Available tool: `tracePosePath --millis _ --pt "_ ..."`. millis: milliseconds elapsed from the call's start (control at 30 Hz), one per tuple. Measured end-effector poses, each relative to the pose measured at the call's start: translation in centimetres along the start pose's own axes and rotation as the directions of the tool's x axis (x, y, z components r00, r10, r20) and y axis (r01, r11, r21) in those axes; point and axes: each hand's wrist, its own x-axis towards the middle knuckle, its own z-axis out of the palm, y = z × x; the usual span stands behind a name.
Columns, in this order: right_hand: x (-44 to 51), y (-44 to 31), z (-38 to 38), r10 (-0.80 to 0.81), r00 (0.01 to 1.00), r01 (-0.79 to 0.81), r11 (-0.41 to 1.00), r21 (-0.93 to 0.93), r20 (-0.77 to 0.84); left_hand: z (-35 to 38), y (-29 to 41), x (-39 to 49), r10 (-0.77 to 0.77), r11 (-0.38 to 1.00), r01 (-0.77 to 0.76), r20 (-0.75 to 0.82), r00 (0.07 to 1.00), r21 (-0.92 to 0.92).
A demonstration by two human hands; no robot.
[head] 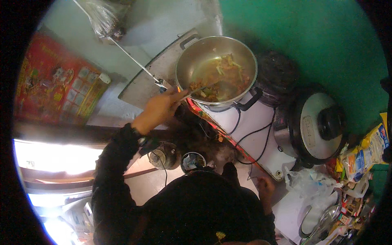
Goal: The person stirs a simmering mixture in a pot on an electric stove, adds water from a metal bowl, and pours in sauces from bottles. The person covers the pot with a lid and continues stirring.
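Observation:
A wide metal pot [196, 65] with black side handles stands on the white tabletop's far end. In it are brown bits of food and several pale yellow-green strips [220, 70] in a shallow, oily liquid. Over the pot's near left rim, my left hand [160, 108] grips a slim cooking utensil [197, 90], whose far end reaches into the food. Its exact kind is hard to tell. Low at my side, by the table's near corner, my right hand [265, 188] is dim and blurred; its fingers are not clear.
A rice cooker [309, 122] and a dark round appliance [277, 76] sit along the green wall. Black cords [254, 133] cross the white tabletop [245, 122]. At right are plastic bags [309, 182] and a yellow packet [364, 156]. Below stand a bin [193, 162] and a kettle [165, 155].

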Motion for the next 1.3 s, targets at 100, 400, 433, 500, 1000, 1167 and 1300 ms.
tracePosePath --millis 100,400,433,500,1000,1167,1300 --pt "0.2 0.3 -0.1 -0.024 1.0 0.023 0.999 -0.039 -0.02 2.4 -0.9 2.8 -0.161 0.986 0.16 0.003 0.987 0.038" --pt "-0.2 -0.9 -0.3 0.049 0.999 -0.049 0.999 -0.012 -0.003 5.7 -1.5 7.5 -0.135 0.983 0.142 0.07 0.988 -0.118" --pt "0.0 -1.0 -0.2 0.036 0.999 -0.036 0.999 0.016 -0.012 4.6 -1.3 6.6 -0.063 0.99 0.069 0.054 0.997 -0.124" --pt "0.2 -1.0 -0.1 0.014 0.999 -0.013 0.999 0.048 -0.03 0.5 -1.6 4.1 0.043 0.992 -0.031 0.094 0.995 -0.124" --pt "1.2 -2.4 0.2 0.147 0.989 -0.146 0.986 0.075 0.004 0.6 -2.8 3.8 -0.049 0.992 0.059 -0.091 0.995 0.11" --pt "2.0 -3.6 0.4 0.168 0.985 -0.169 0.985 0.016 0.042 1.7 -4.8 4.8 -0.085 0.987 0.101 -0.124 0.989 0.124" --pt "2.2 -3.4 0.6 0.074 0.996 -0.075 0.997 0.021 0.057 -1.9 -4.5 2.0 0.072 0.995 -0.072 0.001 0.997 -0.076"
